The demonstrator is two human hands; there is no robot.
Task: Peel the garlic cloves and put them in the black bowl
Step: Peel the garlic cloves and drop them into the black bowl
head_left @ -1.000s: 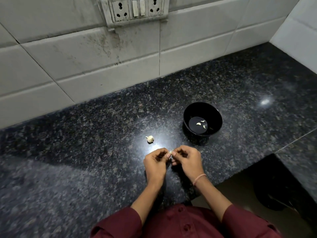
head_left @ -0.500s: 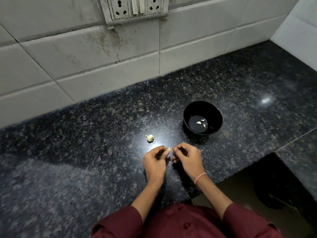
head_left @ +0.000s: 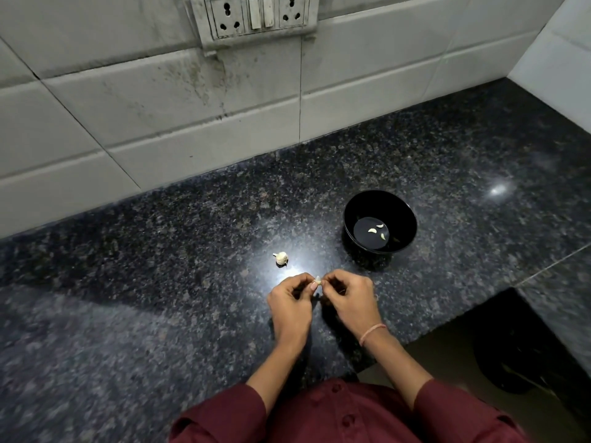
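Note:
A small pale garlic clove [head_left: 317,280] is pinched between the fingertips of my left hand [head_left: 290,302] and my right hand [head_left: 348,298], just above the dark granite counter [head_left: 160,266]. Most of the clove is hidden by my fingers. A partial garlic bulb [head_left: 281,258] lies on the counter a little up and left of my hands. The black bowl [head_left: 380,199] stands to the upper right of my hands, with three peeled cloves [head_left: 377,231] on its bottom.
White tiled wall [head_left: 160,123] runs along the back, with a switch and socket panel [head_left: 256,17] at the top. The counter's front edge steps inward at the right, where a dark object [head_left: 511,353] lies on the floor below.
My two hands have stayed together on the clove, with only small finger movements. The bulb and bowl have not moved on the counter.

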